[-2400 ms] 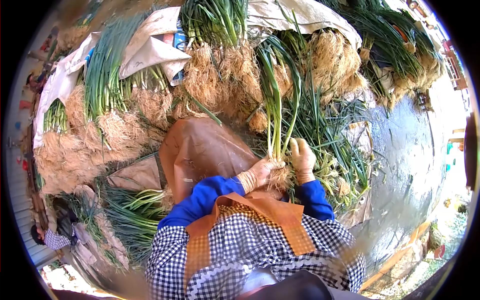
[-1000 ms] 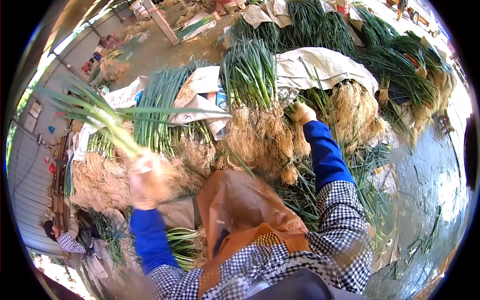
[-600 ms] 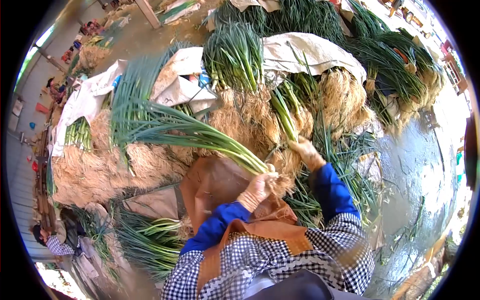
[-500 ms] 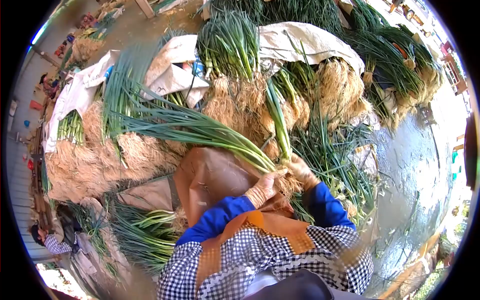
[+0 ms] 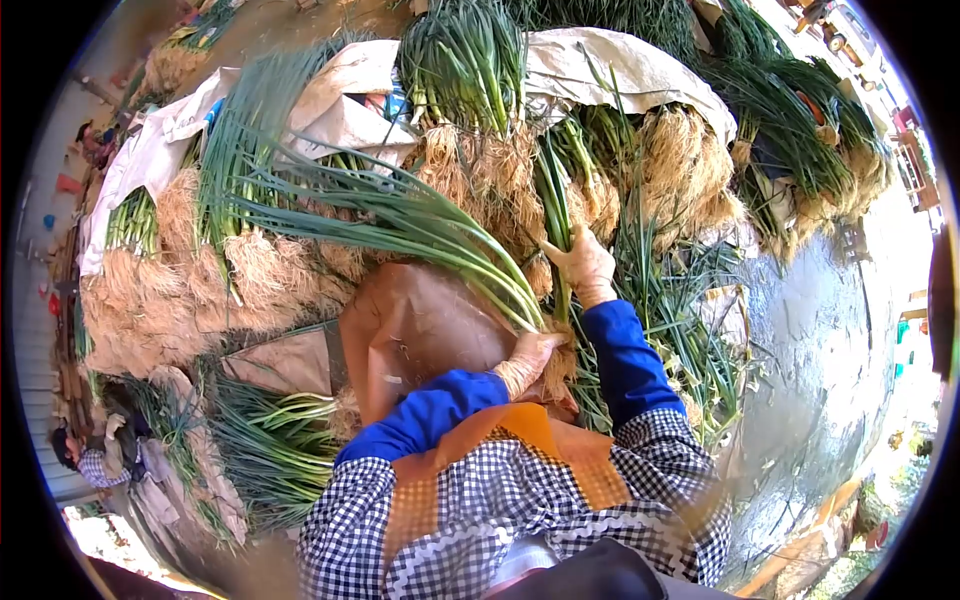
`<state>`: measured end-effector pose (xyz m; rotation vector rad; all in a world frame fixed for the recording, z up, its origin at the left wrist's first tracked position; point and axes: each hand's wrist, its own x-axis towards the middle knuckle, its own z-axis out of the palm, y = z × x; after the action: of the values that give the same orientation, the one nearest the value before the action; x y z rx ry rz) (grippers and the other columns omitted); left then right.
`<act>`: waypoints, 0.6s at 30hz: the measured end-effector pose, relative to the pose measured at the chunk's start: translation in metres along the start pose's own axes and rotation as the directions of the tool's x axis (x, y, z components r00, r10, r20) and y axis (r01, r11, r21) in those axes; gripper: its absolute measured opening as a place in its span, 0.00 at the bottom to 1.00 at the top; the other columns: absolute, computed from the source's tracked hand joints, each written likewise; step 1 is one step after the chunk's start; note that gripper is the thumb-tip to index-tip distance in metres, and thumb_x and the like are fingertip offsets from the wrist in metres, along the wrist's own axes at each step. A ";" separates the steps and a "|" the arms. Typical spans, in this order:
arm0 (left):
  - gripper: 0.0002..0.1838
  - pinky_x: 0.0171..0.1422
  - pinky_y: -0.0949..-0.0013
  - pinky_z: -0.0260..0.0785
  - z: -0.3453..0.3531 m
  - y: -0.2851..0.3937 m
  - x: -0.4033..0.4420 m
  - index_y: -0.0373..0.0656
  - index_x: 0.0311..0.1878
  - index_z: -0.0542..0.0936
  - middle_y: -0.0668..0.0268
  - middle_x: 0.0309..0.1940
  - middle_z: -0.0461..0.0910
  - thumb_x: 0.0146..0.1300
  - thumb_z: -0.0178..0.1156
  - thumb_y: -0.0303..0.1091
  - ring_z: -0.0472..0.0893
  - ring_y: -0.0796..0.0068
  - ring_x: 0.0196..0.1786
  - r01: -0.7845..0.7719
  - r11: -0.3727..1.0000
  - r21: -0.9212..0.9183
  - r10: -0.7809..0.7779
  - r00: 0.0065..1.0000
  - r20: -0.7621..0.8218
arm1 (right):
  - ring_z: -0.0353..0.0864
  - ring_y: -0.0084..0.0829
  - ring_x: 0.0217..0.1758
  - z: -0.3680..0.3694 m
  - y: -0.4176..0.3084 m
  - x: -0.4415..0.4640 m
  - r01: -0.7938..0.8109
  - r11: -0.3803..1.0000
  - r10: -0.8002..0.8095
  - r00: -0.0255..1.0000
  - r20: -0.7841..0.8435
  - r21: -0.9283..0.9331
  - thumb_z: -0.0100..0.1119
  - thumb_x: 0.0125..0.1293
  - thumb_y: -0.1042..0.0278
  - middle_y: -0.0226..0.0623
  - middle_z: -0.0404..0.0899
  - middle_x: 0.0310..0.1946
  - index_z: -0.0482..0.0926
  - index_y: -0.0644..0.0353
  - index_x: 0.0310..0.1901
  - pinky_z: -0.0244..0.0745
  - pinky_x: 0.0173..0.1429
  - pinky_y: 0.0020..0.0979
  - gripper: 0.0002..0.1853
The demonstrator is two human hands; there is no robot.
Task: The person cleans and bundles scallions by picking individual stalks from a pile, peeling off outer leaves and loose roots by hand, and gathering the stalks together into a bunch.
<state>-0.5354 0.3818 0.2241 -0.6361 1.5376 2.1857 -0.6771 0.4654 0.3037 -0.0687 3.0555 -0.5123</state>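
Observation:
My left hand is closed around the lower stems of a bunch of long green onions, just above their roots. The leaves of this bunch fan out to the upper left. My right hand is farther up, at a separate upright green onion stalk whose lower end meets the bunch by my left hand. Its thumb lies on the left of the stalk and the other fingers on the right, partly hiding the grip. Below the leaves, a brown apron covers my lap.
Bundled green onions with pale roots stand in a row ahead, partly under white sacks. Loose leaves lie at my right beside wet floor. More onions lie at my left. Another person is at the lower left.
My right hand has moved up and away from the roots along the upright stalk. My left hand stays on the bunch, slightly lower left of where both hands met.

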 end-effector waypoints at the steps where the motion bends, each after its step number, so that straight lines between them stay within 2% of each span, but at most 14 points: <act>1: 0.10 0.41 0.72 0.69 0.001 0.002 -0.001 0.35 0.35 0.80 0.65 0.29 0.79 0.49 0.65 0.28 0.76 0.73 0.32 -0.034 0.999 0.008 0.034 0.999 -0.025 | 0.81 0.43 0.36 0.008 0.002 0.007 0.021 0.999 -0.020 0.999 0.037 -0.030 0.52 0.56 0.35 0.45 0.80 0.35 0.72 0.61 0.44 0.75 0.38 0.38 0.32; 2: 0.10 0.40 0.72 0.69 0.003 0.004 -0.002 0.35 0.35 0.79 0.65 0.28 0.79 0.48 0.65 0.28 0.76 0.73 0.32 -0.069 0.997 0.017 0.070 0.996 -0.050 | 0.81 0.44 0.34 0.015 0.005 0.010 0.044 0.997 -0.040 0.997 0.072 -0.060 0.52 0.57 0.36 0.44 0.80 0.31 0.72 0.61 0.42 0.75 0.37 0.39 0.30; 4: 0.10 0.39 0.72 0.69 -0.006 -0.022 0.018 0.36 0.34 0.78 0.66 0.28 0.78 0.48 0.65 0.27 0.76 0.73 0.30 -0.068 0.996 0.059 0.073 0.994 -0.081 | 0.80 0.45 0.30 0.018 0.014 0.009 0.049 0.999 -0.048 0.998 0.028 -0.015 0.52 0.60 0.43 0.44 0.79 0.25 0.73 0.60 0.38 0.73 0.33 0.40 0.24; 6: 0.09 0.38 0.72 0.69 -0.004 -0.024 0.020 0.36 0.34 0.78 0.65 0.28 0.78 0.48 0.65 0.26 0.76 0.73 0.29 -0.172 0.983 0.063 0.179 0.976 -0.120 | 0.78 0.45 0.27 0.026 0.028 0.003 0.039 0.980 -0.047 0.998 0.037 0.193 0.54 0.59 0.45 0.43 0.77 0.22 0.73 0.59 0.34 0.71 0.32 0.40 0.21; 7: 0.08 0.38 0.72 0.70 -0.003 -0.022 0.019 0.36 0.33 0.78 0.65 0.28 0.78 0.48 0.65 0.25 0.76 0.73 0.30 -0.123 0.992 0.000 0.122 0.984 -0.129 | 0.78 0.40 0.26 0.018 0.025 -0.007 -0.048 0.944 0.015 0.994 0.105 0.327 0.51 0.62 0.49 0.42 0.77 0.21 0.75 0.59 0.30 0.71 0.33 0.37 0.18; 8: 0.08 0.38 0.72 0.70 -0.002 -0.020 0.019 0.36 0.33 0.78 0.65 0.28 0.78 0.48 0.65 0.25 0.76 0.73 0.30 -0.114 0.994 -0.005 0.112 0.985 -0.129 | 0.69 0.25 0.20 0.035 0.041 -0.014 -0.230 0.611 -0.039 0.947 0.318 0.757 0.51 0.63 0.52 0.30 0.70 0.17 0.73 0.58 0.29 0.64 0.26 0.29 0.16; 10: 0.07 0.39 0.72 0.70 -0.003 -0.023 0.022 0.36 0.33 0.78 0.65 0.27 0.78 0.50 0.64 0.24 0.77 0.73 0.31 -0.049 0.992 -0.119 0.032 0.990 -0.138 | 0.59 0.15 0.19 0.003 0.038 -0.062 -0.398 0.379 -0.179 0.854 0.488 0.836 0.52 0.64 0.56 0.22 0.64 0.18 0.71 0.57 0.29 0.54 0.22 0.21 0.13; 11: 0.06 0.39 0.72 0.71 -0.001 -0.003 0.007 0.37 0.33 0.78 0.66 0.27 0.78 0.51 0.62 0.22 0.77 0.72 0.31 -0.078 0.954 -0.290 0.066 0.996 -0.054 | 0.58 0.14 0.18 -0.022 0.036 -0.086 -0.425 0.325 -0.223 0.834 0.504 0.845 0.53 0.64 0.58 0.21 0.64 0.19 0.71 0.57 0.30 0.52 0.22 0.20 0.11; 12: 0.06 0.39 0.72 0.71 0.002 0.006 0.001 0.37 0.33 0.78 0.66 0.27 0.78 0.51 0.62 0.22 0.77 0.72 0.31 -0.075 0.953 -0.293 0.062 0.997 -0.055 | 0.57 0.14 0.18 -0.039 0.041 -0.110 -0.455 0.272 -0.266 0.812 0.520 0.848 0.53 0.64 0.60 0.20 0.64 0.19 0.71 0.56 0.32 0.49 0.22 0.18 0.10; 14: 0.05 0.38 0.72 0.71 0.005 0.013 -0.008 0.37 0.33 0.78 0.65 0.27 0.78 0.51 0.62 0.22 0.78 0.72 0.30 -0.055 0.955 -0.292 0.037 0.997 -0.066 | 0.57 0.13 0.16 -0.043 0.086 -0.146 -0.601 -0.089 -0.218 0.790 0.573 0.794 0.54 0.64 0.62 0.19 0.62 0.17 0.71 0.56 0.33 0.50 0.20 0.17 0.08; 15: 0.05 0.39 0.73 0.72 -0.002 0.003 0.004 0.37 0.33 0.78 0.65 0.28 0.78 0.52 0.61 0.22 0.78 0.72 0.31 -0.013 0.930 -0.366 -0.010 0.998 -0.061 | 0.57 0.13 0.15 -0.051 0.104 -0.159 -0.591 -0.124 -0.137 0.806 0.576 0.797 0.54 0.64 0.62 0.19 0.61 0.17 0.71 0.56 0.34 0.51 0.20 0.16 0.08; 16: 0.05 0.38 0.73 0.71 -0.010 -0.012 0.017 0.37 0.33 0.78 0.65 0.29 0.78 0.51 0.62 0.23 0.77 0.73 0.32 0.108 0.881 -0.461 -0.140 0.989 -0.035 | 0.57 0.13 0.15 -0.060 0.125 -0.171 -0.585 -0.158 -0.053 0.810 0.585 0.796 0.54 0.63 0.62 0.18 0.60 0.16 0.71 0.56 0.34 0.51 0.19 0.16 0.08; 18: 0.06 0.38 0.74 0.71 -0.005 0.014 -0.001 0.37 0.34 0.78 0.65 0.30 0.77 0.52 0.63 0.24 0.77 0.73 0.33 0.000 0.948 -0.318 -0.017 0.999 -0.051 | 0.60 0.15 0.14 -0.064 0.195 -0.181 -0.470 -0.211 0.057 0.869 0.491 0.857 0.55 0.63 0.63 0.22 0.65 0.17 0.71 0.55 0.32 0.56 0.17 0.18 0.07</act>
<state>-0.5415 0.3726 0.2340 -0.8033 1.2094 2.4520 -0.5066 0.6798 0.3063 0.5349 1.3473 -2.3202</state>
